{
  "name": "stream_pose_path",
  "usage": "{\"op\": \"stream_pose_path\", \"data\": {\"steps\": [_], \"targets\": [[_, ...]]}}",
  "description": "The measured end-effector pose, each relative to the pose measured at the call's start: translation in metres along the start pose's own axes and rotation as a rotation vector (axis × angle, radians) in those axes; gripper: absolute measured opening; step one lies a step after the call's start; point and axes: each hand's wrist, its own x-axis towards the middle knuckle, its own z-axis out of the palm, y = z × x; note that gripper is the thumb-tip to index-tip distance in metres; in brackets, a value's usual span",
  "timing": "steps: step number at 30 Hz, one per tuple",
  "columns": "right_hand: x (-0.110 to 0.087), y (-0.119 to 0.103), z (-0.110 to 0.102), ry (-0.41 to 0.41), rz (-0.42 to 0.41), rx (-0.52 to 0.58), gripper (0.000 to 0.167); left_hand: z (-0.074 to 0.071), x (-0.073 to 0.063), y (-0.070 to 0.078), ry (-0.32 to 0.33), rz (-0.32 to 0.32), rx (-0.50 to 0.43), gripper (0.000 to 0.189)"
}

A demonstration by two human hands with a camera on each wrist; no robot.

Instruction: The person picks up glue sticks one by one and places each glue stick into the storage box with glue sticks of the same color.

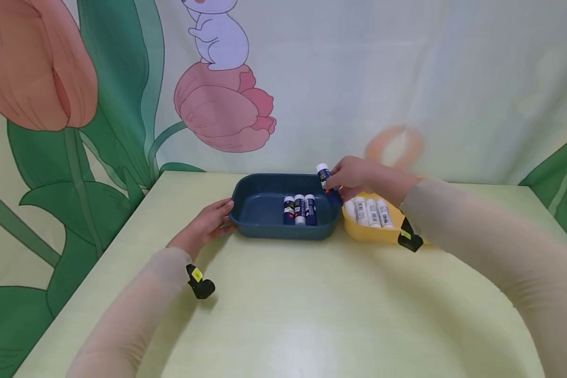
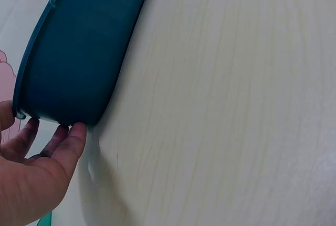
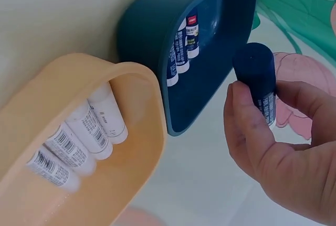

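A navy glue stick with a white cap point(image 1: 323, 167) is pinched between the thumb and fingers of my right hand point(image 1: 354, 178), tilted over the right end of a dark blue bin point(image 1: 283, 232). The right wrist view shows the dark end of this glue stick point(image 3: 257, 68). Inside the bin several navy glue sticks point(image 1: 300, 210) lie side by side. My left hand point(image 1: 212, 220) holds the bin's left end; in the left wrist view its fingertips point(image 2: 77, 130) touch the outer wall, with another digit at the rim.
Right of the blue bin, its edge touching, stands a yellow bin point(image 3: 147, 147) with several white glue sticks point(image 3: 79, 137) in a row. Both bins stand on a pale table point(image 1: 283, 304), before a printed cloth point(image 1: 335, 94) hanging behind.
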Motion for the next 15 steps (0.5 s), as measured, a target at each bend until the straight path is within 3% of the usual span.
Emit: {"op": "stream_pose_path", "data": {"steps": [7,15], "targets": [[0.034,0.009,0.015,0.015,0.034,-0.055,0.043,0.002,-0.001,-0.006,0.003,0.0,0.006,0.058],[0.061,0.01,0.028,0.079,0.042,-0.19,0.037,0.002,0.001,-0.001,0.014,0.01,-0.005,0.057]]}}
